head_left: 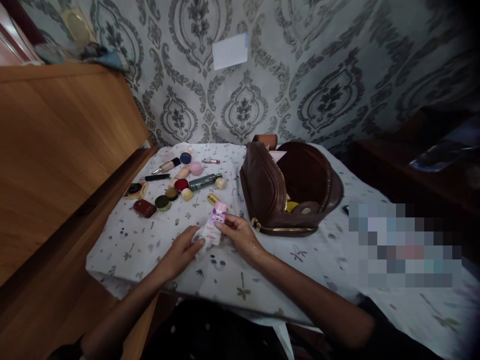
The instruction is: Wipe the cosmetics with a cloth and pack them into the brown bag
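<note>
My right hand (243,238) is closed on a small white and pink tube (216,223) with purple marks, held tilted just above the patterned cloth. In my left hand (183,251) the fingers pinch a crumpled white cloth (200,239), pressed against the tube's lower left side. Just beyond the tube lies a gold-coloured stick (213,198). To the right of my hands, a brown cosmetic bag (262,190) stands unzipped, with a yellow item (291,206) visible inside.
Several cosmetics lie at the back left, among them a green bottle (204,181), a red round jar (182,186), a brush (167,165) and a brown case (144,208). A wooden cabinet (67,150) borders the left side. A blurred-out patch (405,245) covers something at right.
</note>
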